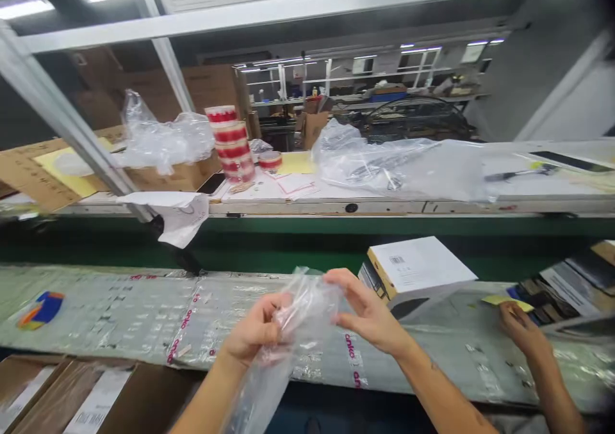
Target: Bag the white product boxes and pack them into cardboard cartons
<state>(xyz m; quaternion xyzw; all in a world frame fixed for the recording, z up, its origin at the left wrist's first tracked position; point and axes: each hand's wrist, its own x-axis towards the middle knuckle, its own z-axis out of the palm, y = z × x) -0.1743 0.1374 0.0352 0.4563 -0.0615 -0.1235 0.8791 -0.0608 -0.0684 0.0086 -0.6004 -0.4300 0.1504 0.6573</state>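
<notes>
A crumpled clear plastic bag [307, 312] hangs in front of me over the near edge of the bench. My left hand [257, 328] is closed on it, gathering the film between thumb and fingers. At the bag's upper right edge is my right hand [369, 312], its thumb and index finger spread apart; the fingertips meet or nearly meet the film. Just beyond my right hand, a white printed box [423, 267] rests on the plastic-covered bench [230, 299].
At the right, another person's hand [521, 328] holds a yellow piece beside a dark printed box [571, 287]. A blue and orange tape dispenser [42, 310] lies far left. The shelf holds stacked tape rolls [231, 144] and plastic bags [398, 165]. Cartons [72, 395] stand lower left.
</notes>
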